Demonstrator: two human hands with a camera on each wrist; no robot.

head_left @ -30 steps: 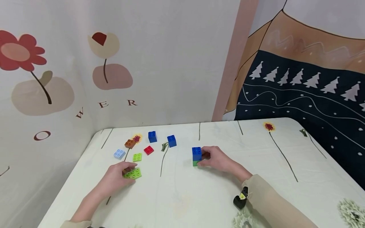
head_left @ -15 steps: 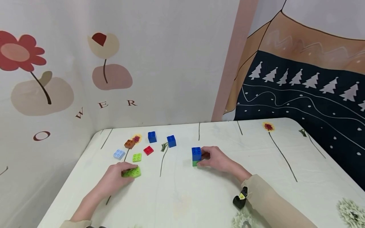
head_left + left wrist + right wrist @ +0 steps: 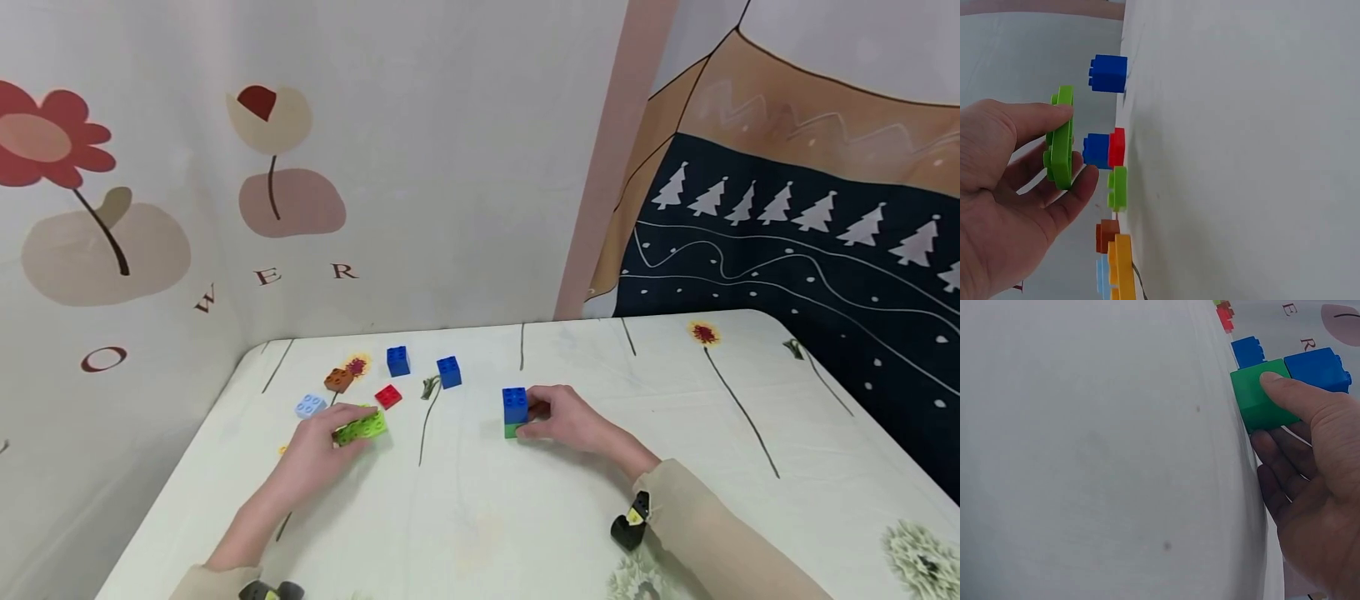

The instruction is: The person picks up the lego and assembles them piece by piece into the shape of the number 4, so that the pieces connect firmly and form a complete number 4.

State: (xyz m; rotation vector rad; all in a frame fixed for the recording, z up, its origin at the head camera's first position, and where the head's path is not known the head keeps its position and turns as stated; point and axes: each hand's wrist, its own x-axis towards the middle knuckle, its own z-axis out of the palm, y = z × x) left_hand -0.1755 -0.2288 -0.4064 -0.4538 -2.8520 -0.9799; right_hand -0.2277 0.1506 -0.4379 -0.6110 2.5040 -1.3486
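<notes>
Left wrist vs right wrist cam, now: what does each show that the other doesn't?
Left wrist only: the left hand, the yellow-orange brick and the light-blue brick.

Right wrist only: the right hand gripping the green brick, with the stacked blue brick on it.

Both: the red brick, the brown brick, a loose blue brick (left shows two, right one) and the white table surface. Lime also shows in both, but right has just a sliver; can't tell which piece.
</notes>
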